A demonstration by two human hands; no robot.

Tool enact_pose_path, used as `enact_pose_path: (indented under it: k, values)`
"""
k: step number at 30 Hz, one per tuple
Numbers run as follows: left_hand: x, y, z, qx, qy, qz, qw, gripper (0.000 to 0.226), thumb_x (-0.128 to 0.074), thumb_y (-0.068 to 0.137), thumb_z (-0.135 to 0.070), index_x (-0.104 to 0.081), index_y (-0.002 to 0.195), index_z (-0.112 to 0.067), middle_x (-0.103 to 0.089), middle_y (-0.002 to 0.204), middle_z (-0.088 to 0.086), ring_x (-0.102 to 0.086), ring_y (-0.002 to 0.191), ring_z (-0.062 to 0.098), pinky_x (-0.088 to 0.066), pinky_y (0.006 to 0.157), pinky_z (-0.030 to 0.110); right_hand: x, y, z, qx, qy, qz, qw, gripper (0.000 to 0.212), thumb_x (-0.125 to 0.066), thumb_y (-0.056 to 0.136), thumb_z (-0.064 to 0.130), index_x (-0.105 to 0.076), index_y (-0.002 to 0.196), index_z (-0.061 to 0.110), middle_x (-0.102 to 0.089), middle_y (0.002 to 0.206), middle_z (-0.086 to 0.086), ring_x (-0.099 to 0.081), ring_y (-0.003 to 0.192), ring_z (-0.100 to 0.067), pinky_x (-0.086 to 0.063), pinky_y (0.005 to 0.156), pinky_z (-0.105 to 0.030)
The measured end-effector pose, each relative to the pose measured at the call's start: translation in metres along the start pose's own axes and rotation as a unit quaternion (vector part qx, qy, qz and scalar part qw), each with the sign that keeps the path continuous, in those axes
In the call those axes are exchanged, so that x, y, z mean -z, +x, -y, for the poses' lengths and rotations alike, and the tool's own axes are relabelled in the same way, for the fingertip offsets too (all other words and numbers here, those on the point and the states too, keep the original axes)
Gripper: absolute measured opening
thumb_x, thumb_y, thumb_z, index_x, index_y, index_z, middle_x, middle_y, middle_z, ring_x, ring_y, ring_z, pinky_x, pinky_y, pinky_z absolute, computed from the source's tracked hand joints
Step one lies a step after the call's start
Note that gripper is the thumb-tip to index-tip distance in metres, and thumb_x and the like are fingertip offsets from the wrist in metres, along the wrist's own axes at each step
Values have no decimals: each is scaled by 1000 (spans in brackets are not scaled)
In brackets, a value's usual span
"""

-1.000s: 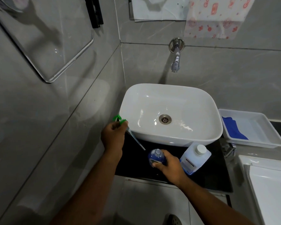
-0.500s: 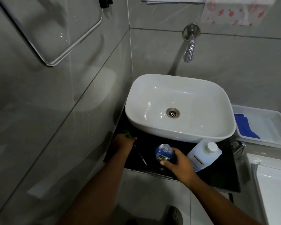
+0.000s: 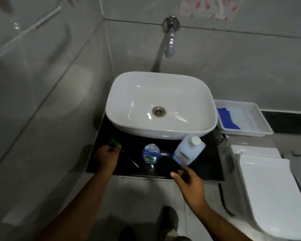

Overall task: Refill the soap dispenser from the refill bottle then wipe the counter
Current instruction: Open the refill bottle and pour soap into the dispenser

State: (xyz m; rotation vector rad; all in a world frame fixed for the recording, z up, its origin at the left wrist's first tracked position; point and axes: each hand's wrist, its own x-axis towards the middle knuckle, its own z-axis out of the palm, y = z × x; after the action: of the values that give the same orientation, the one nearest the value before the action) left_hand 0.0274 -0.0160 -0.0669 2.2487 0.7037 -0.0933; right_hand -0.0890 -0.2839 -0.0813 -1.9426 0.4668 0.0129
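A small blue soap dispenser [image 3: 150, 153] stands uncapped on the black counter [image 3: 205, 164] in front of the basin. To its right stands the pale refill bottle [image 3: 188, 151] with a white cap. My left hand [image 3: 106, 156] rests low on the counter's left side, shut on the green pump head [image 3: 113, 142]; its thin tube [image 3: 130, 160] slants toward the dispenser. My right hand [image 3: 189, 180] hovers at the counter's front edge, just below the refill bottle, fingers apart and holding nothing.
A white basin [image 3: 161, 103] fills the back of the counter under a wall tap [image 3: 170, 37]. A white tray [image 3: 254, 119] with a blue cloth [image 3: 227, 118] sits to the right. A white toilet lid [image 3: 271, 192] is at lower right.
My left hand has lowered the pump down to the counter. My right hand has let go of the dispenser and moved right, below the refill bottle.
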Motion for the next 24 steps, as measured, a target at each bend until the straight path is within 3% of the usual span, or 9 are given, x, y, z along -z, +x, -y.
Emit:
enact_pose_path:
  k: [3,5,8,11,12,14,17,20,24]
  values:
    - [-5,-41,-9,-53,-79,10,995,27,-69,83,-37,-67,74,-12,-70,75,12,-65,77,34,-50,71,36,21,-6,-8,-19,26,-61,998,53,-76,72,44,-61,118,23,-70,87,8,-66,83,0,-52,69,-14]
    - [-7,-67,-19,-85,-118,23,989,24,-69,84,-35,-67,72,-15,-68,67,3,-65,69,25,-46,63,29,32,-6,-10,-33,36,-88,995,64,-77,71,43,-55,127,19,-69,100,9,-65,91,-1,-48,70,-9]
    - [-10,-94,-42,-156,-165,46,973,17,-70,83,-31,-66,70,-21,-67,65,-4,-65,63,14,-48,59,26,45,4,-5,-44,67,-98,992,86,-79,68,45,-40,140,19,-58,130,-2,-56,111,-8,-45,86,-18]
    - [-23,-111,-74,-276,-149,77,946,3,-73,79,-27,-71,78,-26,-70,74,-13,-63,67,2,-48,65,12,55,19,8,-15,70,-65,995,110,-81,58,54,-24,148,23,-41,148,-3,-45,129,-14,-42,102,-31]
    - [-27,-115,-87,-313,-132,90,936,8,-73,78,-26,-73,86,-25,-72,80,-11,-62,70,1,-49,70,13,56,24,13,-1,56,-53,997,115,-81,56,57,-21,148,24,-39,149,-1,-42,132,-14,-41,105,-35]
    - [-38,-117,-112,-394,-113,123,904,24,-73,79,-19,-73,103,-17,-72,96,-3,-58,77,0,-49,79,14,57,34,24,35,38,-33,998,110,-83,56,55,-25,146,30,-43,146,5,-44,130,-10,-43,105,-34]
    - [-50,-116,-145,-461,-77,198,862,39,-68,86,-17,-62,124,-12,-64,125,4,-58,108,9,-44,100,22,58,46,33,88,35,-7,995,82,-84,60,48,-39,129,48,-55,128,18,-53,116,0,-50,90,-18]
    - [-58,-110,-160,-458,-2,268,848,44,-62,91,-18,-54,134,-14,-56,138,6,-50,127,18,-37,111,32,57,52,31,89,24,11,996,76,-85,64,40,-45,128,34,-59,124,11,-58,111,-4,-53,89,-22]
    - [-62,-104,-164,-473,25,313,823,44,-60,92,-16,-52,135,-12,-54,140,8,-49,129,19,-33,113,29,63,56,25,85,25,25,996,75,-84,66,33,-47,131,24,-60,123,7,-59,111,-7,-54,89,-24]
